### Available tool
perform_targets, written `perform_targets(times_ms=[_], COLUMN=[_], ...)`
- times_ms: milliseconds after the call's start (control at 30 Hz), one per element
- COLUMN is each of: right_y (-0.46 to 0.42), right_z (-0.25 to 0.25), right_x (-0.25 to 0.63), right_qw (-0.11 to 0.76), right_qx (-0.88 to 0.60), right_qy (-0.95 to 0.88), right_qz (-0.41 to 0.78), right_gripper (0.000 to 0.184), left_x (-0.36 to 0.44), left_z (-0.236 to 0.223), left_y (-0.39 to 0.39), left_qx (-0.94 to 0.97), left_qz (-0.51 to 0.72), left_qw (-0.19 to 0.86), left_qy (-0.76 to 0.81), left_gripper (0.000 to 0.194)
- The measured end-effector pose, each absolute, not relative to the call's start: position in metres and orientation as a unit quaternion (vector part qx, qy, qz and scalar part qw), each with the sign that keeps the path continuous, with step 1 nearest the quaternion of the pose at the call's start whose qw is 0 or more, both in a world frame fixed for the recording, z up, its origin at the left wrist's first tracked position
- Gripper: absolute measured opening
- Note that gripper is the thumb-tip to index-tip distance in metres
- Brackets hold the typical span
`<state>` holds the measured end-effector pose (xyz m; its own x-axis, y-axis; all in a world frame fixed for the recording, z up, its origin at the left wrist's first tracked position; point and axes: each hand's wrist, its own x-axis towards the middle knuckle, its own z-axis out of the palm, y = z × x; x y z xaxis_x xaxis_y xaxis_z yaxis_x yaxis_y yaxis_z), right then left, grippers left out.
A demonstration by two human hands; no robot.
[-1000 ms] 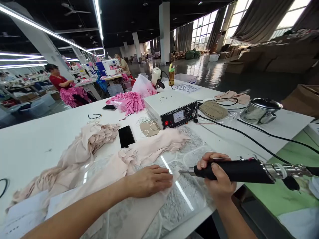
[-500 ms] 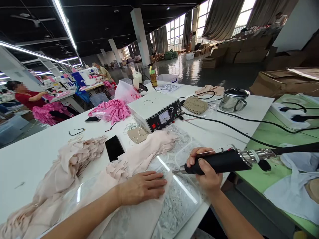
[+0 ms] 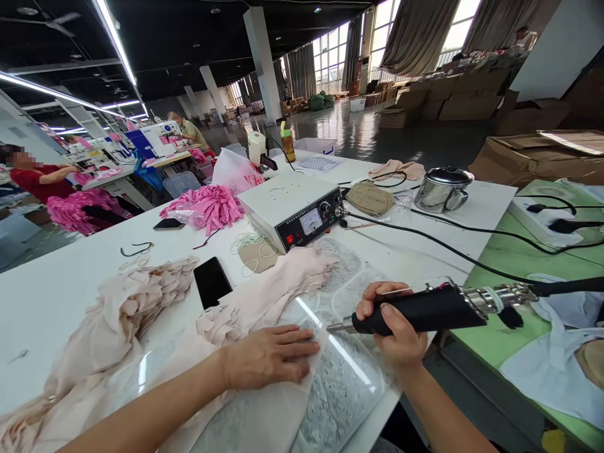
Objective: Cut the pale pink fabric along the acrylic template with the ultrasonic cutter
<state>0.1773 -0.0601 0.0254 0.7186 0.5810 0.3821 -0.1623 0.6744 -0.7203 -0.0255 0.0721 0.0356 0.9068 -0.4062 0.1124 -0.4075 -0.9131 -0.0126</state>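
Observation:
My left hand lies flat, fingers stretched out, on a thin pale-pink fabric piece. Beneath the fabric is a clear, shiny sheet over a grey marbled surface. My right hand is wrapped round a black corded handpiece with a tapered metal tip. The tip points left and is at the fabric's right edge, just beyond my left fingertips; whether it touches cannot be made out. Gathered pale-pink fabric pieces lie beyond my left hand, with another heap to the left.
A white control box with a dial stands behind the fabric. A phone, pink strips, brown card patterns and a lidded steel mug are on the table. The black cable crosses the right side. Co-workers sit far left.
The handpiece and my right hand have shifted slightly right, and the tip sits slightly lower in view. My left hand stays flat on the fabric. The camera view has shifted a little.

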Motion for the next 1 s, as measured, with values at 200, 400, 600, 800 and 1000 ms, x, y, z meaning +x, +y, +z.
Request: perform_targets(times_ms=[200, 400, 600, 800, 1000], right_y=[-0.061, -0.062, -0.063, -0.063, -0.072], right_z=[0.024, 0.027, 0.030, 0.033, 0.038], right_x=[0.177, 0.176, 0.174, 0.174, 0.171], right_qw=[0.858, 0.856, 0.855, 0.848, 0.838], right_qx=[-0.353, -0.374, -0.402, -0.423, -0.440], right_qy=[-0.308, -0.287, -0.264, -0.248, -0.248], right_qz=[0.210, 0.212, 0.196, 0.202, 0.207], right_gripper=[0.008, 0.010, 0.012, 0.011, 0.011], left_x=[-0.023, -0.022, -0.024, -0.023, -0.023], left_z=[0.035, 0.031, 0.026, 0.026, 0.025], left_y=[0.074, 0.075, 0.073, 0.071, 0.072], left_qx=[0.974, 0.972, 0.977, 0.972, 0.969], left_qz=[0.066, 0.078, 0.055, 0.084, 0.095], left_qw=[0.005, 0.027, 0.098, 0.124, 0.165], left_qy=[-0.218, -0.221, -0.180, -0.181, -0.154], left_gripper=[0.018, 0.014, 0.004, 0.010, 0.014])
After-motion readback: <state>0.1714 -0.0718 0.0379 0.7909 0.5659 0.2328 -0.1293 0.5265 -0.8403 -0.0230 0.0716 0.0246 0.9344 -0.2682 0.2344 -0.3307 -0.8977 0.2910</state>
